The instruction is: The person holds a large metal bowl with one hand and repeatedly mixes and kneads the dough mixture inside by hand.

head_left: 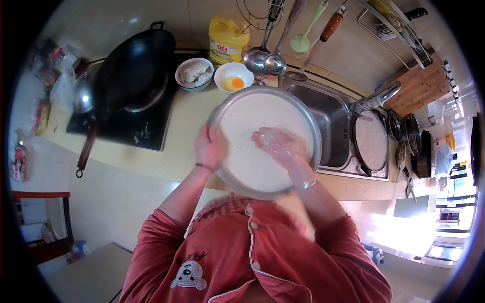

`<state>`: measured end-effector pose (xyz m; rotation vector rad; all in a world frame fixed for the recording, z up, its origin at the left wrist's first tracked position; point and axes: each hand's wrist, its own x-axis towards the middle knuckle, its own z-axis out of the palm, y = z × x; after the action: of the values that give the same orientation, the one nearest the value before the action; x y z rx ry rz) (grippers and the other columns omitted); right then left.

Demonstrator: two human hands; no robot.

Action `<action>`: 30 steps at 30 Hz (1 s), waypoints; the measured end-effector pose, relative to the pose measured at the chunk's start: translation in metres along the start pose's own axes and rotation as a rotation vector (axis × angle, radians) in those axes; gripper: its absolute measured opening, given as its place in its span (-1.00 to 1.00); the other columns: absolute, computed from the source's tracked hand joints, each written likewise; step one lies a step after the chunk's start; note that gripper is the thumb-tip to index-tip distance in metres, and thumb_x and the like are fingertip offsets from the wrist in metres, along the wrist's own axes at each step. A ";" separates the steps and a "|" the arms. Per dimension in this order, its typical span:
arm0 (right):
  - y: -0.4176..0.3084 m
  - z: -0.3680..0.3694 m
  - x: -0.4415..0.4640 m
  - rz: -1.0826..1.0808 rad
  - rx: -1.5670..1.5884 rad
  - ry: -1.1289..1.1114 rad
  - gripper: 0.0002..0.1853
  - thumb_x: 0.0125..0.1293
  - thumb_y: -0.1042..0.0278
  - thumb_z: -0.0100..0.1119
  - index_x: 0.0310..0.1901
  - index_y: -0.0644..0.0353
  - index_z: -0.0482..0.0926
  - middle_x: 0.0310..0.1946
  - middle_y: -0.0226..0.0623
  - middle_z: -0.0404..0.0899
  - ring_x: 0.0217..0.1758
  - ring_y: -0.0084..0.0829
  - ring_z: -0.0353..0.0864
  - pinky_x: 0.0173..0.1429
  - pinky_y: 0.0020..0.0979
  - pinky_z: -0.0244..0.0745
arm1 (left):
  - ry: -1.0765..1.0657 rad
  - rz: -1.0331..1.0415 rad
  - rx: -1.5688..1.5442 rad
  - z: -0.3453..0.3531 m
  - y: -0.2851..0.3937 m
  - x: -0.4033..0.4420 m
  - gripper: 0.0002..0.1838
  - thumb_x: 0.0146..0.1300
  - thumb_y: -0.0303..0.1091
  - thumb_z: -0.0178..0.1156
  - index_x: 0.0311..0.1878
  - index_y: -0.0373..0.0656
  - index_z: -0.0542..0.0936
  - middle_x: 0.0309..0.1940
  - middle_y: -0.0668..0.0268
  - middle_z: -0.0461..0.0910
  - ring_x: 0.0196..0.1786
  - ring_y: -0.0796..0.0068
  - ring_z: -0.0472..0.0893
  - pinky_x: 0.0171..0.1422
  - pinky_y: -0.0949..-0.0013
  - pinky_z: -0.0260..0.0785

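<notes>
Steadying a wide metal basin (317, 144) from the side, the person's left hand (206, 147) grasps the rim, its fingers bent round the edge and partly hidden; how firm the hold is cannot be told. A dark band (203, 166) circles that wrist. The right hand (278, 146) is over the middle of the basin, holding nothing that shows — it is unclenched, the fingers stretched out loosely and close together, pointing toward the left hand. They look wet and whitish, and they seem to be at or just in the white liquid (252, 166) that fills the basin, though blur there makes the exact contact hard to judge. A thin bracelet (305, 185) sits on the right wrist.

The basin is directly in front of the person's red top (227, 247), at the near side of the surface (184, 121) and beside the sink (323, 108). Just beyond its far rim stands a white bowl (232, 69) with a raw egg (237, 83) in it; next to that is another bowl (194, 88), holding something white. A yellow jug (225, 40) stands behind the two bowls — and farther left, a black wok (131, 70) sits on the cooktop (151, 134).
</notes>
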<state>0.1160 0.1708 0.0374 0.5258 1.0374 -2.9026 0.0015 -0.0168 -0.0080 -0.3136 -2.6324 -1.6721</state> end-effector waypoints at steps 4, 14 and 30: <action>0.003 0.004 0.007 -0.187 -0.562 0.042 -0.64 0.29 0.38 -0.06 -0.01 0.53 0.33 -0.09 0.01 0.46 -0.01 -0.23 0.50 0.06 -0.36 0.45 | 0.013 0.020 0.013 0.000 -0.002 0.000 -0.68 0.28 -0.18 -0.07 -0.21 -0.28 0.47 -0.46 0.03 0.52 -0.38 0.14 0.52 -0.26 0.26 0.34; 0.004 0.006 0.050 -0.177 -2.000 0.011 -0.83 0.12 0.47 0.05 -0.26 0.29 0.55 -0.21 -0.11 0.54 -0.20 -0.21 0.57 -0.07 -0.32 0.49 | 0.003 0.024 0.043 -0.001 -0.001 0.000 -0.69 0.28 -0.19 -0.07 -0.22 -0.28 0.47 -0.45 0.01 0.51 -0.37 0.07 0.51 -0.26 0.22 0.33; 0.002 -0.069 0.090 0.170 -2.478 -0.072 -0.89 0.00 0.48 0.05 -0.43 0.18 0.59 -0.40 -0.13 0.56 -0.34 -0.25 0.55 -0.24 -0.32 0.49 | 0.015 0.042 0.027 0.001 -0.004 0.000 -0.71 0.27 -0.20 -0.06 -0.23 -0.27 0.47 -0.50 0.02 0.49 -0.43 0.11 0.49 -0.33 0.24 0.32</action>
<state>0.0529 0.2207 -0.0420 0.1191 2.6743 0.0267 0.0012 -0.0176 -0.0125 -0.3514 -2.6160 -1.6195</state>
